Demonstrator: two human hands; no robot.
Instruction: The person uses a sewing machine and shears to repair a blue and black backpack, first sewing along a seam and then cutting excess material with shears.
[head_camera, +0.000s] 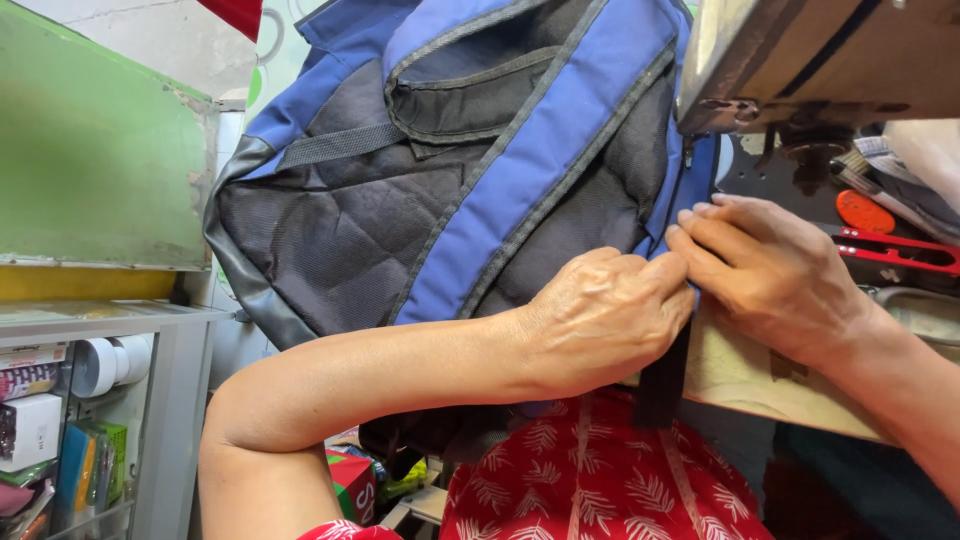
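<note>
backpack (440, 190) blocks left, sewing machine (820, 60) overhead

Single head-worn view, angled steeply down and close over a sewing machine (815, 70) table edge (740, 375).

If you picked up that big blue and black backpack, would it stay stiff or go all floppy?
Probably floppy: the blue and black quilted fabric backpack already sags and folds where it drapes beside the sewing machine. It looks empty and flat, so likely light for its size. The left hand and right hand pinch its edge, which suggests that the cloth bends easily.
</note>
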